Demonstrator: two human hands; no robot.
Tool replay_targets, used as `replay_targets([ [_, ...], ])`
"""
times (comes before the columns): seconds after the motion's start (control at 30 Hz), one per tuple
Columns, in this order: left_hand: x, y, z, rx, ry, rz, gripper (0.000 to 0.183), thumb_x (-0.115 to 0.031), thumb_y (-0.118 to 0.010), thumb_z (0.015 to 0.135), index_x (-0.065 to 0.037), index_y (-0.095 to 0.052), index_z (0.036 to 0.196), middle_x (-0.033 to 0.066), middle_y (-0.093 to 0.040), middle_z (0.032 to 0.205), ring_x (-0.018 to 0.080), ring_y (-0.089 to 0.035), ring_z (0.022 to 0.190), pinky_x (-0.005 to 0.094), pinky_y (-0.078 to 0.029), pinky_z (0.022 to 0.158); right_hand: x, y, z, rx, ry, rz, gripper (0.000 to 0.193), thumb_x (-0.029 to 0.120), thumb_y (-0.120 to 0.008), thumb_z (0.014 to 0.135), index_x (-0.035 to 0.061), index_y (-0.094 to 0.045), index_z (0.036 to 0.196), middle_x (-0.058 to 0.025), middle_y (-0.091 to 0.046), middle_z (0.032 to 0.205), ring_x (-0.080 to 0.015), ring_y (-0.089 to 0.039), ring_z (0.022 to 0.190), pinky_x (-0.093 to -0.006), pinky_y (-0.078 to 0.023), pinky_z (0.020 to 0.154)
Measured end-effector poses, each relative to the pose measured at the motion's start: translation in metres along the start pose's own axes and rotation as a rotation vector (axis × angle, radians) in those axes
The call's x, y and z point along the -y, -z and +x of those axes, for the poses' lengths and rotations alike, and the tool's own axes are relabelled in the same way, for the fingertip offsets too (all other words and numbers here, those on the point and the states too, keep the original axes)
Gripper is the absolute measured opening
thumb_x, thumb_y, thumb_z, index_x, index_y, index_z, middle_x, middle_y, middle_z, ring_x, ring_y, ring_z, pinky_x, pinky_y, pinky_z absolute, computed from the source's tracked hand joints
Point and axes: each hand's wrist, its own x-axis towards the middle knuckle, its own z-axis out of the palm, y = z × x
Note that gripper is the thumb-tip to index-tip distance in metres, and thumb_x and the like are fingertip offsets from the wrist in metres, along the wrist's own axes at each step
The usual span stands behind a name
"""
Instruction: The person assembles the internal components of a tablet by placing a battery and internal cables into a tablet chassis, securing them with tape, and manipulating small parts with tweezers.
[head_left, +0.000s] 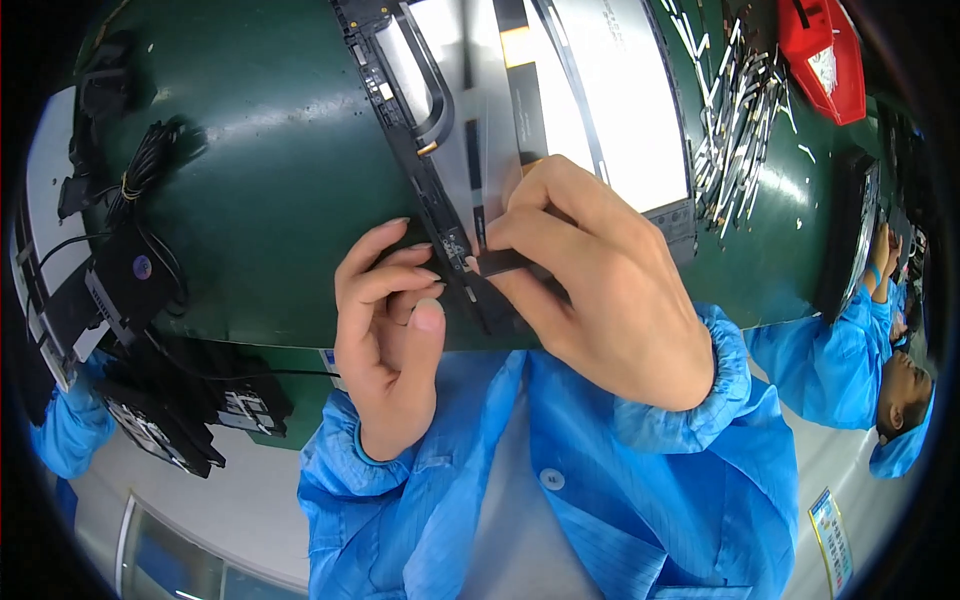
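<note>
An opened flat electronic device (420, 160) lies on the bench in front of me, with a narrow circuit strip and dark frame along its left edge. Beside that edge sits a broad white panel (620, 110), with black flat cables and clear film between them. My right hand (610, 290) reaches over the near end, thumb and forefinger pinched on a thin dark strip (480, 228). The fingertips partly cover what they grip. My left hand (388, 330) rests beside the frame's near left edge, fingers loosely curved, the thumb apart, nothing visible in it.
Many loose thin strips (740, 130) are heaped right of the device, below a red bin (828, 65). Left on the green bench (260, 180) are a black adapter (125, 280) and coiled cable (135, 180). A co-worker in blue (830, 345) sits at the right.
</note>
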Motion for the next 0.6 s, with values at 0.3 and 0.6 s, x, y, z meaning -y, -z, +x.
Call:
replay_targets([
  [0.3,0.0027,-0.0029,-0.0003,-0.049,-0.176,0.333,0.005,-0.008,-0.063,0.081,-0.003,-0.062,0.084,0.0171,-0.044,0.119,0.0262,-0.049,0.102,0.0360,-0.040,0.089,0.0099,0.0039,-0.0076,0.051,-0.058,0.259,0.015,-0.002,-0.069,0.071,0.0003,-0.067,0.086,-0.0100,-0.054,0.082,-0.0211,-0.057,0.071,-0.0285,-0.045,0.061],
  [0.6,0.0019,-0.0016,-0.0008,-0.030,-0.214,0.408,0.004,-0.008,-0.066,0.079,-0.006,-0.064,0.081,0.0175,-0.044,0.124,0.0270,-0.048,0.108,0.0329,-0.042,0.083,0.0085,0.0017,-0.0068,0.039,-0.035,0.259,0.012,-0.004,-0.068,0.071,-0.0021,-0.065,0.083,-0.0094,-0.052,0.080,-0.0211,-0.057,0.071,-0.0282,-0.046,0.061],
])
